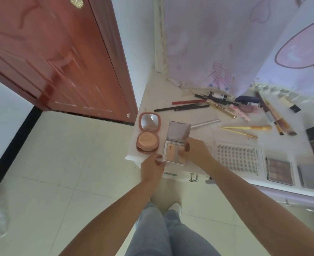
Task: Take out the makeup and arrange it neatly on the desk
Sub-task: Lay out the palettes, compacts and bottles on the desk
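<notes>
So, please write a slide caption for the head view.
Both hands set an open square palette beside a pink compact.

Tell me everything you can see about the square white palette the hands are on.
The palette is a flat square compact in a white, plastic-looking case. It lies open near the desk's front edge, its mirrored lid standing up at the back. The pan holds peach and beige blocks. The left hand pinches its front left corner; the right hand holds its right side, fingers over the pan. A round pink compact lies open to its left.
</notes>
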`<state>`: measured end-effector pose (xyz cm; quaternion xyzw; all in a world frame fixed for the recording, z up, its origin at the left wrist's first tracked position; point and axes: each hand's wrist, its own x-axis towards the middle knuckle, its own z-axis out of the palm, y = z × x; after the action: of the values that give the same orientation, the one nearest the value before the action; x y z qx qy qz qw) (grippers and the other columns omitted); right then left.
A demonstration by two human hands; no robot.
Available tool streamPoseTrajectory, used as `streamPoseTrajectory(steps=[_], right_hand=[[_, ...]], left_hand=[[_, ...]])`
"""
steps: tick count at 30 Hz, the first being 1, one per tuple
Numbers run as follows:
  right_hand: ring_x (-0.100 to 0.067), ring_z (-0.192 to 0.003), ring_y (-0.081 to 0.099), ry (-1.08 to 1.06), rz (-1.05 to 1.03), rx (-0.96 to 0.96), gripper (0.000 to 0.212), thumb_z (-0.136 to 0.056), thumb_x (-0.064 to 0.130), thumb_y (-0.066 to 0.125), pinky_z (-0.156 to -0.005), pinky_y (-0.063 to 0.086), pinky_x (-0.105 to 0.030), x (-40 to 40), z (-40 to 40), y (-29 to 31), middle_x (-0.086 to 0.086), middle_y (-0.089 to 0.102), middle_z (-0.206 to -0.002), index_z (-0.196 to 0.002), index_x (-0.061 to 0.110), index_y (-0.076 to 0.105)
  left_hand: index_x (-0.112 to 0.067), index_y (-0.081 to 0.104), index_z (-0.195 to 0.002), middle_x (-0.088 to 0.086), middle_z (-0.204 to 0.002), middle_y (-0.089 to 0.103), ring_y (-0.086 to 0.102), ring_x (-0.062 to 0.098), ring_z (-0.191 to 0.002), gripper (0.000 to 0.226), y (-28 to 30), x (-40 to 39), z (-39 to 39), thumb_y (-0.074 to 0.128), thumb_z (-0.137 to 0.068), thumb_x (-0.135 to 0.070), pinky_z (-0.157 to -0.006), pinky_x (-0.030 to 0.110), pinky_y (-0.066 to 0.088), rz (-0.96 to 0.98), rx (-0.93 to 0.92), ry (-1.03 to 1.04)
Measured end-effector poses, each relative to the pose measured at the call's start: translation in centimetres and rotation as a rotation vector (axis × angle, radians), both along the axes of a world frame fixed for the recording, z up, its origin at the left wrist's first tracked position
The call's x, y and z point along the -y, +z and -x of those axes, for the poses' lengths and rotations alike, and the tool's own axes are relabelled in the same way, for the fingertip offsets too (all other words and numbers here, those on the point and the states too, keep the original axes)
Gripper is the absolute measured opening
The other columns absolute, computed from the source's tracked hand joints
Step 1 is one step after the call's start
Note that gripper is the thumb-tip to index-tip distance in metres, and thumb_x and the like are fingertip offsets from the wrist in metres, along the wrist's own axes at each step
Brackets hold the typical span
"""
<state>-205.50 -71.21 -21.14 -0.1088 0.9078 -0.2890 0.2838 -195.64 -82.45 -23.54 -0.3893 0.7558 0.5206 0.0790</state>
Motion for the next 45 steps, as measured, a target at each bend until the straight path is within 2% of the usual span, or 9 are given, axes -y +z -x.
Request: streamPoseTrajectory(steps=[14,17,19,22,27,33,39,42,45], right_hand=[[-0.019,-0.078,0.046,-0.124,-0.003,-0.083,0.016,-0.086,0.016,0.054,-0.066,0.031,-0.024,-0.4,-0.6,-0.9,0.006,0.041,-0.063,-0.076,0.012,0.042],[-0.024,-0.093,0.051,-0.092,-0.031,-0.243,0.008,-0.084,0.017,0.055,-0.073,0.032,-0.027,-2.2,-1.0,-0.2,-0.008,0.056,-0.087,-0.086,0.011,0.050],[-0.026,-0.117,0.041,0.099,-0.164,-0.344,0.036,-0.081,0.021,0.060,-0.091,0.033,-0.032,-4.4,-1.0,-0.4,-0.012,0.051,-0.120,-0.114,0.010,0.052],[-0.026,-0.141,0.003,0.387,-0.427,-0.215,0.082,-0.077,0.031,0.067,-0.113,0.010,-0.043,-6.8,-0.7,-1.0,-0.008,0.011,-0.151,-0.141,0.010,0.021],[-0.027,-0.140,0.008,0.518,-0.495,-0.235,0.079,-0.076,0.031,0.066,-0.113,-0.002,-0.051,-6.9,0.7,-1.6,-0.009,0.015,-0.149,-0.140,0.016,0.022],[-0.023,-0.126,0.033,0.433,-0.203,-0.242,0.068,-0.073,0.023,0.066,-0.102,0.019,-0.023,-7.6,0.8,0.8,-0.004,0.038,-0.134,-0.133,0.014,0.036],[-0.010,-0.127,0.033,0.291,0.088,-0.223,0.071,-0.071,0.026,0.074,-0.089,0.014,-0.003,-9.0,0.7,8.2,0.008,0.038,-0.136,-0.134,0.017,0.040],[0.002,-0.113,0.036,0.319,0.126,-0.263,0.069,-0.070,0.030,0.074,-0.089,0.026,0.003,-9.5,0.8,12.1,0.020,0.036,-0.121,-0.131,0.020,0.044],[0.000,-0.117,0.037,0.293,0.195,-0.280,0.068,-0.069,0.028,0.076,-0.099,0.035,-0.012,-10.7,0.8,15.1,0.020,0.036,-0.124,-0.130,0.020,0.046]], left_hand=[[-0.008,0.060,-0.103,0.006,-0.096,0.068,0.055,0.015,-0.081,0.023,-0.5,-0.5,0.4,0.064,-0.082,-0.016,-0.075,0.021,0.041,0.146,0.016,-0.075],[-0.007,0.060,-0.098,0.004,-0.091,0.064,0.055,0.018,-0.084,0.020,-0.4,-0.6,0.7,0.063,-0.082,-0.019,-0.072,0.024,0.039,0.195,0.046,-0.093],[-0.009,0.059,-0.088,0.002,-0.084,0.060,0.052,0.017,-0.078,0.016,-0.4,-0.7,0.8,0.063,-0.083,-0.023,-0.069,0.025,0.038,0.218,0.067,-0.117],[-0.013,0.050,-0.071,0.003,-0.076,0.059,0.055,0.020,-0.075,0.024,-0.4,-0.7,0.7,0.061,-0.084,-0.030,-0.064,0.026,0.036,0.245,0.114,-0.177],[-0.021,0.041,-0.059,-0.003,-0.063,0.052,0.055,0.019,-0.070,0.032,0.1,-0.8,0.1,0.054,-0.088,-0.026,-0.053,0.023,0.034,0.292,0.125,-0.272],[-0.011,0.058,-0.089,-0.010,-0.065,0.051,0.051,0.009,-0.065,0.007,1.9,-0.9,0.9,0.059,-0.084,-0.017,-0.054,0.011,0.037,0.229,-0.047,-0.385],[-0.019,0.028,-0.139,-0.015,-0.117,0.042,0.050,0.003,-0.104,0.084,8.4,-0.9,4.9,0.077,-0.070,-0.015,-0.074,0.015,0.050,-0.216,-0.219,-0.660],[-0.031,0.023,-0.139,-0.018,-0.126,0.042,0.047,0.002,-0.114,0.088,11.7,-1.2,6.3,0.076,-0.070,-0.013,-0.077,0.010,0.050,-0.278,-0.311,-0.789],[-0.030,0.032,-0.134,-0.026,-0.119,0.048,0.051,-0.006,-0.110,0.083,14.6,-1.7,7.3,0.078,-0.067,-0.012,-0.083,0.013,0.049,-0.368,-0.433,-0.845]])
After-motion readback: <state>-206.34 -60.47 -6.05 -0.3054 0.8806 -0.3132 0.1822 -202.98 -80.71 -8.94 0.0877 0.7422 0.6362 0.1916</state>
